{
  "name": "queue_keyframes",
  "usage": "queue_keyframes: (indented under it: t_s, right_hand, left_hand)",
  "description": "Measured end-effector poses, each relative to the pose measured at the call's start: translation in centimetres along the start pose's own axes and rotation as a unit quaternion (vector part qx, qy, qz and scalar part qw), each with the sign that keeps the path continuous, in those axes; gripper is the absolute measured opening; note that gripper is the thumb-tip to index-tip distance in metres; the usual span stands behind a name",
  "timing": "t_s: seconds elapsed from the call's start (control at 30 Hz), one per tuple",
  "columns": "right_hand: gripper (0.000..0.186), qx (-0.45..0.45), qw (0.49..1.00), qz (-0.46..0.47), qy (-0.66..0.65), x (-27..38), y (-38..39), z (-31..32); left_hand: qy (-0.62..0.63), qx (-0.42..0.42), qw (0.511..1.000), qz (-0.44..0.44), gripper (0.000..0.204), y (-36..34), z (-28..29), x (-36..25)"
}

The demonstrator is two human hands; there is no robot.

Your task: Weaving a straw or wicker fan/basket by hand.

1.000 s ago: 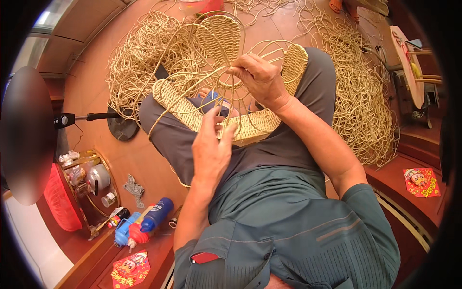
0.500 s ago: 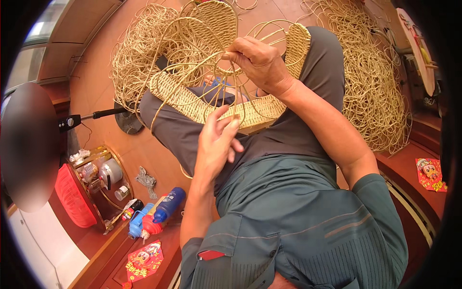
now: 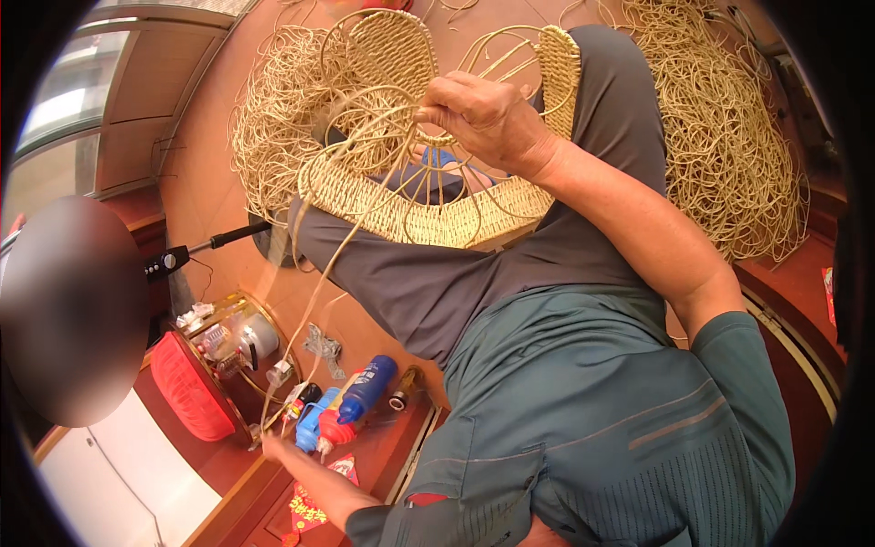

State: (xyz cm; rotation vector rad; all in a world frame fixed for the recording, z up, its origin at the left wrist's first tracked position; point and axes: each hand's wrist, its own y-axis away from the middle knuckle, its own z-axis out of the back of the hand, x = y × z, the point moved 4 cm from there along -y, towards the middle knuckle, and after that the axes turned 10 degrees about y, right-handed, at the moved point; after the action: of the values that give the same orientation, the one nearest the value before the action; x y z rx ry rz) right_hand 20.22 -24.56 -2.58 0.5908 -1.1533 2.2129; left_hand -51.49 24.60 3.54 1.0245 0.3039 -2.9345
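Observation:
A half-woven straw-coloured cord piece [image 3: 437,219] lies across my lap and knees, with a curved woven band and thin spokes meeting toward its middle. At those spokes my right hand [image 3: 488,123] is closed in a pinch on the cords, its fingers bent over them. My left hand [image 3: 272,447] is far out to the lower left, small and slightly blurred. A long strand of cord [image 3: 314,301] runs taut from the right hand's area down to it, and its fingers are closed on that strand. Loose loops of cord [image 3: 369,105] stand up left of my right hand.
Big heaps of cord lie on the floor at left [image 3: 283,128] and right [image 3: 729,137]. A black stand pole [image 3: 232,237] reaches in from the left. Beside my left arm are a red basket [image 3: 191,387], a blue bottle [image 3: 367,387] and a round rack [image 3: 246,337] with jars.
My left hand has swung from beside the woven band out to the lower left, drawing a long strand of cord with it. The right hand stays at the spokes.

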Motion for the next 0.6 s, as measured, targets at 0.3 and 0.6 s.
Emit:
queue_keyframes:
  t_s: [0.3,0.6]
  right_hand:
    - [0.02,0.025,0.999,0.003,0.034,0.4,0.2,-0.1]
    - [0.015,0.015,1.0,-0.003,0.018,0.3,0.1,0.1]
  left_hand:
    - [0.176,0.35,0.891,-0.231,0.038,27.9,-21.1,-32.8]
    - [0.144,0.407,0.848,-0.308,0.02,36.5,-24.3,-34.3]
